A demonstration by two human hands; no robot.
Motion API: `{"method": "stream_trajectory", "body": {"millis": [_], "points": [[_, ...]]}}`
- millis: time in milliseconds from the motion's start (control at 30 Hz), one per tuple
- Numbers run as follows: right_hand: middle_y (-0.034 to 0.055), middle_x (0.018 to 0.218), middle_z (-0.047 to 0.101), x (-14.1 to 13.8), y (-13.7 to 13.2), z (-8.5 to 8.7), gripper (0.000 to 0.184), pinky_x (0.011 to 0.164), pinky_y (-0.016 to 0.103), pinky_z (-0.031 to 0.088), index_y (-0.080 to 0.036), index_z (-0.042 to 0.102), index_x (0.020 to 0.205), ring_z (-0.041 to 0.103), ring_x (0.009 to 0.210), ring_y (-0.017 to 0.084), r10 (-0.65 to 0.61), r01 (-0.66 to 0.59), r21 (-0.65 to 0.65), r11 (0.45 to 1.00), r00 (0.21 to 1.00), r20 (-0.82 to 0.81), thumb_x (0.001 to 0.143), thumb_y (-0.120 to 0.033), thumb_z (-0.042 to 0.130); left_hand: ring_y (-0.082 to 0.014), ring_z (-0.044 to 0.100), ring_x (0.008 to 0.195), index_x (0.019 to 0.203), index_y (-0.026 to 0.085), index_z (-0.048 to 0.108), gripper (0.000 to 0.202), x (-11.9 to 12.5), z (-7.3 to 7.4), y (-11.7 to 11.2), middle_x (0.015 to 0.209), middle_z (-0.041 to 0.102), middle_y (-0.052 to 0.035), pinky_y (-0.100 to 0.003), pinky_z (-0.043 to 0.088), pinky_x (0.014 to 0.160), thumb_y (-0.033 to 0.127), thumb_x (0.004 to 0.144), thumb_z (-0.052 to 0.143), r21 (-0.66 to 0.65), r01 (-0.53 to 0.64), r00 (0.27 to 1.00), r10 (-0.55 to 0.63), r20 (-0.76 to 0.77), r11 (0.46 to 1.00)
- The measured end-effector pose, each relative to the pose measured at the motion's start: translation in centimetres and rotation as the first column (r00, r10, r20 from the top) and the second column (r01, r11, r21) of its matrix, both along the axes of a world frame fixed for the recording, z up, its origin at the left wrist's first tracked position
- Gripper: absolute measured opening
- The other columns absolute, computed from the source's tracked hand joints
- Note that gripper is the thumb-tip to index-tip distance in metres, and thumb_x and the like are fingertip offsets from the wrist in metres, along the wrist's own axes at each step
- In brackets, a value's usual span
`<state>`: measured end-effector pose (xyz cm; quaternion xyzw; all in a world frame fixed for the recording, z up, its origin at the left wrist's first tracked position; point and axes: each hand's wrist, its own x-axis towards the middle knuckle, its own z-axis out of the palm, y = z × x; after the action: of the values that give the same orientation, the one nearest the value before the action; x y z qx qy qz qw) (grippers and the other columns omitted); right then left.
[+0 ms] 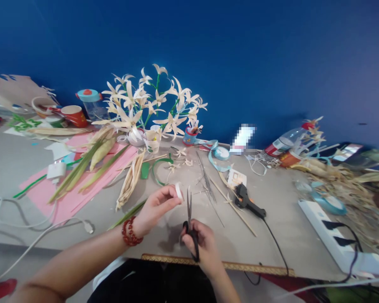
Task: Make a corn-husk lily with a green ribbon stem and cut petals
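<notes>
Between the thumb and fingers of my left hand (158,207) is a small white strip (179,191), perhaps a rolled piece of husk or tape; its kind is unclear. My right hand (204,244) grips black-handled scissors (190,225), fingers in the loops, blades pointing up and slightly parted. The blade tips are just right of the white strip, apart from it. Beyond my hands lie thin wires (205,176) and small husk flowers (173,167). A bundle of dry corn husk (130,181) rests left of them, by a curled green ribbon (156,170).
Husk flowers on green stems (139,101) stand at the back by the blue wall. A black glue gun (248,202) with its cord lies right, near a white power strip (325,235). Pink paper (44,189) with husks is left. A patterned strip (240,267) runs along the front edge.
</notes>
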<state>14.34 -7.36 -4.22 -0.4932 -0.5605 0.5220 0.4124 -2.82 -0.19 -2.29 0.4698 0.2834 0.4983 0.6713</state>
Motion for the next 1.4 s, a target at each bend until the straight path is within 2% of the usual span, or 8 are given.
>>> {"method": "stream_trajectory", "body": {"millis": [133, 367, 1067, 1400], "points": [[-0.0005, 0.06, 0.049, -0.13, -0.18, -0.51, 0.047, 0.053, 0.024, 0.035, -0.016, 0.057, 0.068, 0.044, 0.056, 0.013, 0.01, -0.01, -0.032, 0.999, 1.0, 0.024, 0.075, -0.062, 0.065, -0.0146, 0.054, 0.084, 0.081, 0.016, 0.057, 0.011, 0.08, 0.17, 0.0, 0.085, 0.059, -0.0026, -0.028, 0.041, 0.081, 0.022, 0.086, 0.064, -0.002, 0.028, 0.999, -0.028, 0.015, 1.0], [-0.0001, 0.061, 0.05, -0.58, 0.27, -0.22, 0.048, 0.052, 0.024, 0.033, -0.016, 0.054, 0.067, 0.041, 0.055, 0.012, 0.017, -0.018, -0.055, 0.998, 1.0, -0.012, 0.073, -0.062, 0.066, -0.0127, 0.054, 0.077, 0.078, 0.016, 0.057, 0.012, 0.35, 0.5, -0.02, 0.08, 0.059, -0.0013, -0.027, 0.043, 0.077, 0.022, 0.085, 0.065, 0.0, 0.029, 0.998, -0.028, 0.052, 1.0], [-0.0037, 0.057, 0.044, -0.73, 0.1, -0.62, 0.048, 0.051, 0.023, 0.029, -0.018, 0.05, 0.061, 0.037, 0.053, 0.011, -0.017, 0.018, -0.017, 1.0, 0.999, 0.048, 0.073, -0.061, 0.067, -0.0131, 0.055, 0.077, 0.079, 0.015, 0.056, 0.013, 0.19, 0.13, 0.0, 0.08, 0.06, -0.0022, -0.028, 0.043, 0.077, 0.022, 0.085, 0.065, -0.04, 0.037, 0.999, -0.035, 0.039, 0.999], [-0.0048, 0.054, 0.039, -0.45, 0.08, -0.05, 0.052, 0.049, 0.023, 0.028, -0.019, 0.048, 0.057, 0.035, 0.052, 0.01, 0.0, 0.002, -0.021, 1.0, 0.996, 0.091, 0.071, -0.066, 0.065, -0.0134, 0.058, 0.076, 0.079, 0.015, 0.058, 0.013, 0.06, 0.13, 0.06, 0.078, 0.062, -0.0019, -0.027, 0.045, 0.076, 0.023, 0.084, 0.067, -0.028, 0.038, 0.999, -0.037, 0.023, 0.999]]}}
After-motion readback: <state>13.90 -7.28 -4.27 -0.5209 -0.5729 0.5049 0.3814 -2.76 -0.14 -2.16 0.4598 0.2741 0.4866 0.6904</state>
